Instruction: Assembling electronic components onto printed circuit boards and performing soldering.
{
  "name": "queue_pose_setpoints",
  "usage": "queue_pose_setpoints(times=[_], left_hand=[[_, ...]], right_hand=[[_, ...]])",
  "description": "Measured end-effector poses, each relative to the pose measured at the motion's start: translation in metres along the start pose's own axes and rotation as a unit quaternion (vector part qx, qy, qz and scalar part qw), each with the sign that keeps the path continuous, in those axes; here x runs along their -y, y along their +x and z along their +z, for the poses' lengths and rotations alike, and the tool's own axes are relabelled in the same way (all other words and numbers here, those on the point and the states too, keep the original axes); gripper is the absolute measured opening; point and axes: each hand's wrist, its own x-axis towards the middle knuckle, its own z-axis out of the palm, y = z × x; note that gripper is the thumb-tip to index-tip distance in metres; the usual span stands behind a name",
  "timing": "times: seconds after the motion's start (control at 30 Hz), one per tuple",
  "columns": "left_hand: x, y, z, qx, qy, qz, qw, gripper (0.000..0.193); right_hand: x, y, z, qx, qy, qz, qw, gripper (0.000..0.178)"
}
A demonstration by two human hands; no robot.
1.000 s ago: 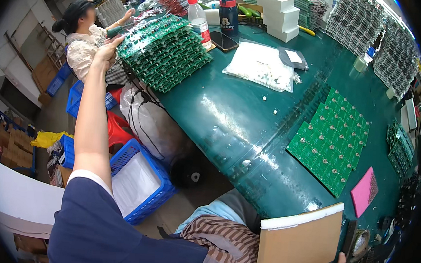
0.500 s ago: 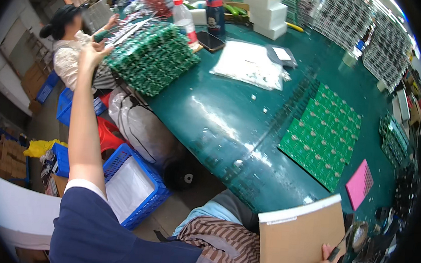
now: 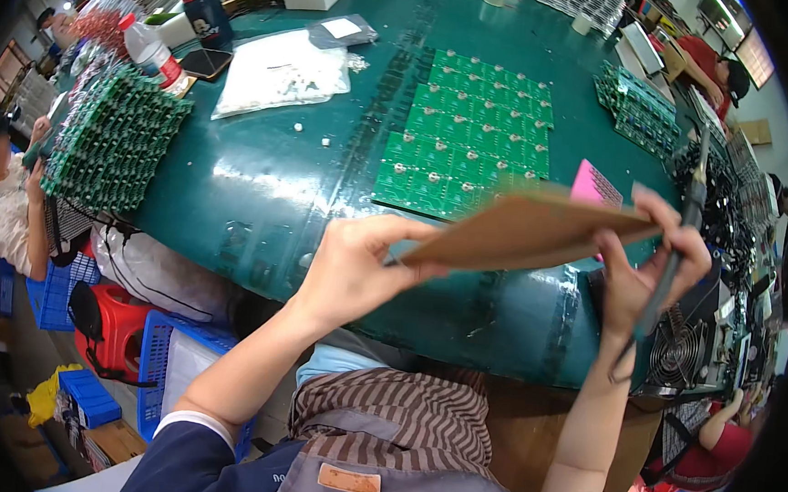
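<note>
A brown cardboard sheet (image 3: 523,229), blurred by motion and tilted nearly edge-on, is held over the near part of the table. My left hand (image 3: 351,266) pinches its left edge between thumb and fingers. My right hand (image 3: 643,273) grips its right end and also holds a soldering iron (image 3: 696,194), tip upward, its cord trailing down past the wrist. Beyond the cardboard lie green circuit board panels (image 3: 475,133) with rows of small round parts. Partly hidden behind the sheet is a pink piece (image 3: 597,184) with a comb-like row of dark marks.
A tall stack of circuit boards (image 3: 114,140) stands at the table's left edge, near a bottle (image 3: 147,50), a dark flask (image 3: 205,13) and a phone (image 3: 206,64). A plastic bag of small white parts (image 3: 283,72) lies behind. More boards (image 3: 637,108) and a fan (image 3: 676,351) are right. Co-workers sit both sides.
My view has swung right. My left hand has come from the board stack at the left to the cardboard's edge. The cardboard has been raised from near my lap and tilted.
</note>
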Motion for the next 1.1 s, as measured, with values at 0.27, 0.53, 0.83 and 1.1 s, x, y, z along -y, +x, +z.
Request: queue_pose_setpoints(times=[0.27,0.53,0.83,1.1], left_hand=[[0.07,0.044,-0.008,0.01,-0.296,-0.231,0.927,0.023],[0.082,0.097,-0.022,0.024,-0.108,-0.256,0.96,0.039],[0.087,0.097,-0.003,-0.035,0.077,-0.259,0.962,0.047],[0.098,0.094,-0.009,-0.066,0.14,-0.212,0.965,0.036]], right_hand=[[-0.048,-0.041,0.031,0.045,-0.104,0.212,0.971,0.038],[-0.073,-0.064,0.055,0.061,-0.006,0.279,0.958,0.024],[-0.082,-0.068,0.053,0.092,-0.046,0.265,0.959,0.027],[-0.079,-0.074,0.066,0.097,-0.039,0.24,0.965,0.031]])
